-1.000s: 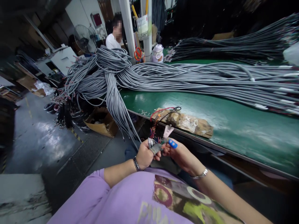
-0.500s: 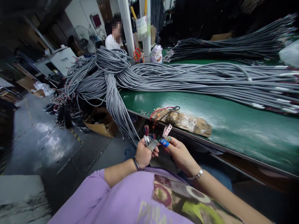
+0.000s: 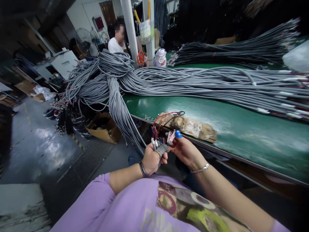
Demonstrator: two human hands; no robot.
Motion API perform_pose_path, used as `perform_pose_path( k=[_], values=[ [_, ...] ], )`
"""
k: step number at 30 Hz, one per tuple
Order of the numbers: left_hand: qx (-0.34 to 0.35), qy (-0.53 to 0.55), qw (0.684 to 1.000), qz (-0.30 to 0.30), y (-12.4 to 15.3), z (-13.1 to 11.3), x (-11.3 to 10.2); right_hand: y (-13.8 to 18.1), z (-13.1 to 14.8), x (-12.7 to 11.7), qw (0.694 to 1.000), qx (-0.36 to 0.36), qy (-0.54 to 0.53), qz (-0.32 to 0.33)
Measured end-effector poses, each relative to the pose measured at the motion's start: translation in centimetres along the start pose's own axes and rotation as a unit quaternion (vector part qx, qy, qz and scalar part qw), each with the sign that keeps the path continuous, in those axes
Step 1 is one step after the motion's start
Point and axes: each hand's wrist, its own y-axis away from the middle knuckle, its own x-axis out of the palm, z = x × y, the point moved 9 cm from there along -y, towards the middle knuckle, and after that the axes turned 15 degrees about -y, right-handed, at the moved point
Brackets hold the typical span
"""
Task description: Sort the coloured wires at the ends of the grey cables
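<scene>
Okay, lower centre of the frame: left hand [image 3: 151,159] curled shut round a cable end [image 3: 159,150], thumb wrapped in grey tape, coloured wires [image 3: 154,132] fanning up out of the fist. Just right of it, right hand [image 3: 185,149] with fingers pinched narrow on a small pink connector piece [image 3: 171,137], blue finger cap [image 3: 178,134] on one fingertip. Both hands nearly touching, held in the air just below the near edge of the green counter [image 3: 241,129]. Bracelet on each wrist, purple sleeve at the bottom.

On the counter edge right above the hands, a worn brown board [image 3: 195,127] with a red and black lead [image 3: 166,115] looped on its left end. Across mid frame, a thick grey cable bundle [image 3: 193,80] lying left to right, its left end spilling off the counter toward a cardboard box [image 3: 102,127] on the floor. Upper right, a second cable bundle [image 3: 229,50] (darker, hard to make out detail). Upper centre by a white post: orange scissors [image 3: 140,58] and a small jar [image 3: 160,58]. Upper left: another person in a white shirt [image 3: 113,45], a fan [image 3: 85,42] beside.
</scene>
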Motion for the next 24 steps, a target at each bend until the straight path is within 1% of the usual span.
perform_pose_path(
  k=[4,11,14,19,21,24],
  values=[
    [-0.013,-0.005,1.0,-0.003,-0.2,0.2,0.1,-0.5,-0.2,-0.4,1.0,-0.016,-0.019,0.003],
    [-0.013,-0.02,1.0,0.003,-0.4,1.2,0.1,-0.6,-0.5,-0.5,1.0,-0.024,-0.011,0.01],
    [-0.009,-0.018,1.0,0.007,0.0,1.4,-0.1,-0.1,-0.7,-0.6,0.999,-0.008,-0.032,0.003],
    [-0.003,-0.016,1.0,0.006,0.6,1.2,-0.6,0.1,-0.6,-0.1,0.999,0.031,-0.023,0.026],
    [0.001,-0.006,1.0,0.005,0.6,1.0,-0.8,-0.1,-0.4,-0.1,0.999,0.032,-0.019,0.021],
    [0.005,0.008,1.0,0.007,0.5,0.6,-0.7,-0.3,0.0,-0.3,1.0,0.016,-0.016,-0.004]
  ],
)
